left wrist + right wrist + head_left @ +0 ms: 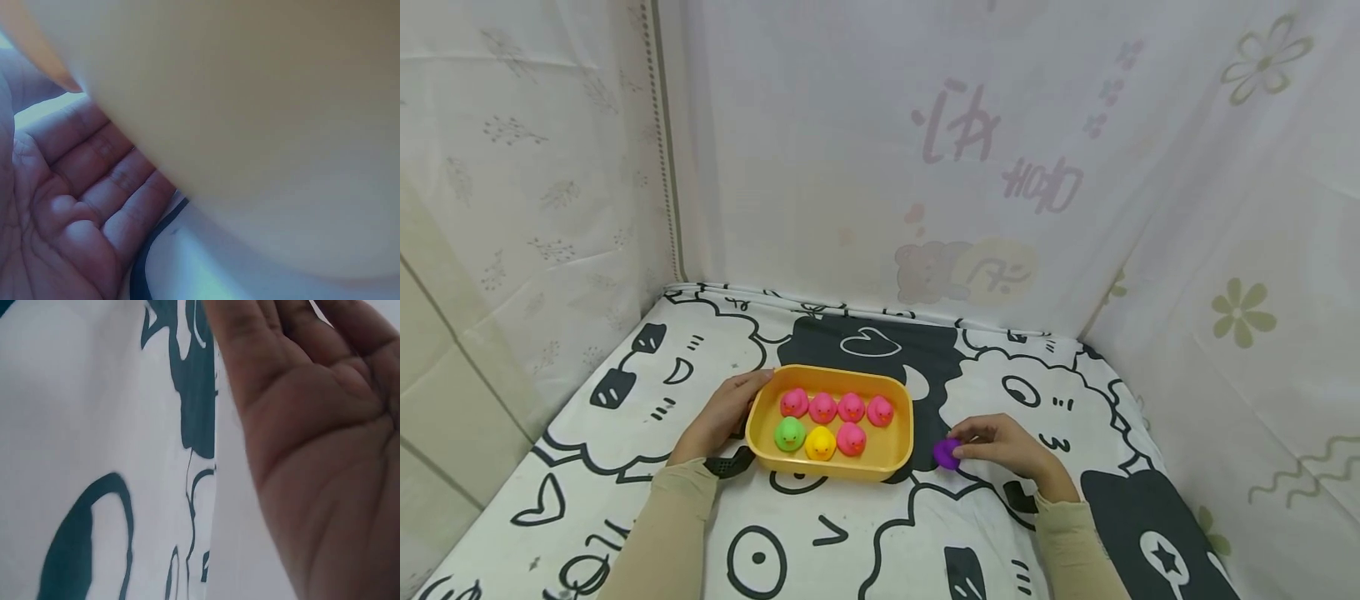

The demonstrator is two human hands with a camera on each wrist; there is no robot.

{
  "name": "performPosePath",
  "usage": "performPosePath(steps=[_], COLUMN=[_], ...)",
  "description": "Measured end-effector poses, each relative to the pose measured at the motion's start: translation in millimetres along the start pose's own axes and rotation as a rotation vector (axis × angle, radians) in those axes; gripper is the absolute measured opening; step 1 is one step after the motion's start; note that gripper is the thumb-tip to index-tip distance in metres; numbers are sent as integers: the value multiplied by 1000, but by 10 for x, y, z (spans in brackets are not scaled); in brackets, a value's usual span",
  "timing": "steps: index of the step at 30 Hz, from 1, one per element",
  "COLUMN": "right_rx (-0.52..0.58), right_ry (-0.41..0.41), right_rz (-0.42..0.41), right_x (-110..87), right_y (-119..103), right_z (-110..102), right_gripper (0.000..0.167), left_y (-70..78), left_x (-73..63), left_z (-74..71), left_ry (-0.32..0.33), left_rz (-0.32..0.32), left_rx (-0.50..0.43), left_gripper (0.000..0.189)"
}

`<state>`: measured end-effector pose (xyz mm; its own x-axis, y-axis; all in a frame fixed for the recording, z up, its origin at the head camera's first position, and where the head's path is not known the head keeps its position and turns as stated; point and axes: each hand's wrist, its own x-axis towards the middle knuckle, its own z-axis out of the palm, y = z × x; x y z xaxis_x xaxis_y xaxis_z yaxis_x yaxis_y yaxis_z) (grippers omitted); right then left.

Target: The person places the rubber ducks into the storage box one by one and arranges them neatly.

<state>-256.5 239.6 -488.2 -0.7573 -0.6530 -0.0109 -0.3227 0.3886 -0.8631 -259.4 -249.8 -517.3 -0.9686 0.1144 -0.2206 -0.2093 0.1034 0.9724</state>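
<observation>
A yellow plastic tray point(831, 469) holds several pink rubber ducks point(852, 407), a green duck point(789, 434) and a yellow duck point(820, 443), set in two rows. At the tray's left end my left hand point(724, 414) grips it; in the left wrist view the thumb lies by the rim and the fingers point(119, 181) reach along the underside. Right of the tray, my right hand point(1000, 446) pinches a purple rubber duck point(945, 454) between thumb and fingers, close over the cloth. Only the palm point(319, 444) and lower fingers show in the right wrist view, the duck being out of sight there.
A white cloth point(820, 546) with black cartoon drawings covers the surface beneath. Pale printed curtains point(850, 150) hang at the back and on both sides, meeting the cloth's far edge. A dark band point(730, 463) sits at my left wrist.
</observation>
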Motion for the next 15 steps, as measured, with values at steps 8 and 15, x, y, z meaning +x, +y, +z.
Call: performPosePath(steps=[8,15], right_rx=[-62,-73], right_ry=[61,38], right_rz=[-19,-99], right_x=[98,249], right_y=[-269,-420], right_z=[-76,-120], right_gripper=[24,22], left_y=[-31,-28], left_x=[-9,-2], left_z=[10,4], left_ry=[-10,-12], left_rz=[36,29], left_rx=[-2,-5], left_gripper=[76,76])
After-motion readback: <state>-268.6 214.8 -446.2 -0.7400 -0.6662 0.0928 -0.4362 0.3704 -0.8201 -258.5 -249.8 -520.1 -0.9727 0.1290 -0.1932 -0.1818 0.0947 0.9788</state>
